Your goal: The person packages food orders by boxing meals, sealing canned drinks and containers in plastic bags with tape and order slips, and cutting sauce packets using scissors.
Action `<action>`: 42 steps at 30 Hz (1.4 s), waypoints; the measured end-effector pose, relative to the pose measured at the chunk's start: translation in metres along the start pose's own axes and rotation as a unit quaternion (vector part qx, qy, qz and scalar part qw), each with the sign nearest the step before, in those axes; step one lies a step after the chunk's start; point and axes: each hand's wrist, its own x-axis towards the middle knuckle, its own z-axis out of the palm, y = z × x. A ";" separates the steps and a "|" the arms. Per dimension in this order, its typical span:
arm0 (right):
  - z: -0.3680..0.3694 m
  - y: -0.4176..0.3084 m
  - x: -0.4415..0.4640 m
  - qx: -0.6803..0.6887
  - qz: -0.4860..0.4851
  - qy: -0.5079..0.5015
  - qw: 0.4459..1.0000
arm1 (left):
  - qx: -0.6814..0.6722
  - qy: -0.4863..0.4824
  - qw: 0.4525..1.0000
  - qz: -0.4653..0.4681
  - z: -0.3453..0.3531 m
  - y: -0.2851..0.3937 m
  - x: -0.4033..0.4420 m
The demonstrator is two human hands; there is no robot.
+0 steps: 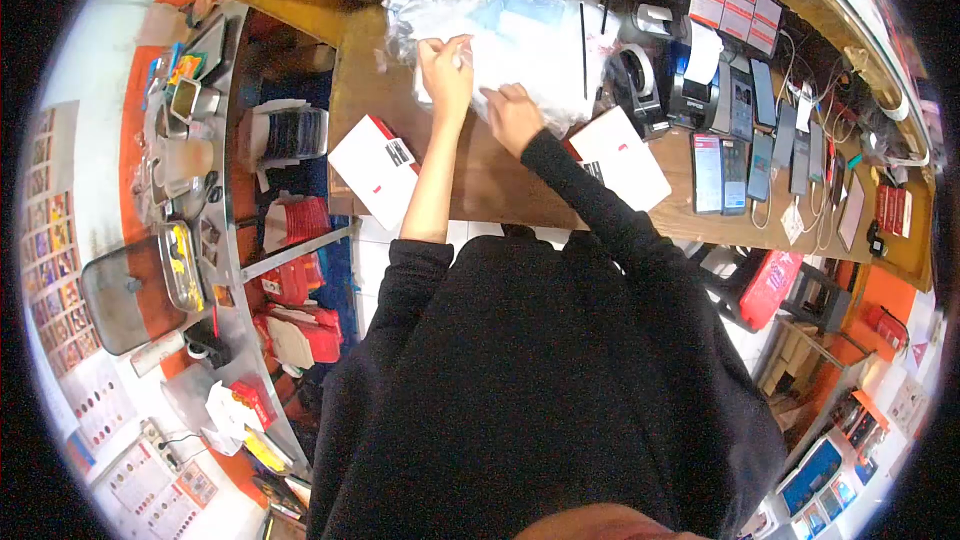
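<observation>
My left hand (447,70) is over the left part of a pile of white and clear plastic bags (530,50), its fingers bent together at the plastic; what lies between them is too small to make out. Lower and to the right, my right hand (512,115) rests at the near edge of the same pile, fingers partly curled, their tips against the plastic. A white and red box (372,172) lies left of my left forearm. Another white and red box (625,162) lies to the right, partly behind my right sleeve.
On the wooden table (480,185), a black label printer (692,90) and several phones (733,175) with cables stand at the right. Left is a shelf with containers and stacked red packs (296,222). A red stool (770,290) stands below the table's right side.
</observation>
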 end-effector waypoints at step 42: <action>-0.252 0.045 -0.097 0.670 0.164 0.375 0.620 | -0.172 -0.036 0.983 0.060 -0.067 0.280 -0.093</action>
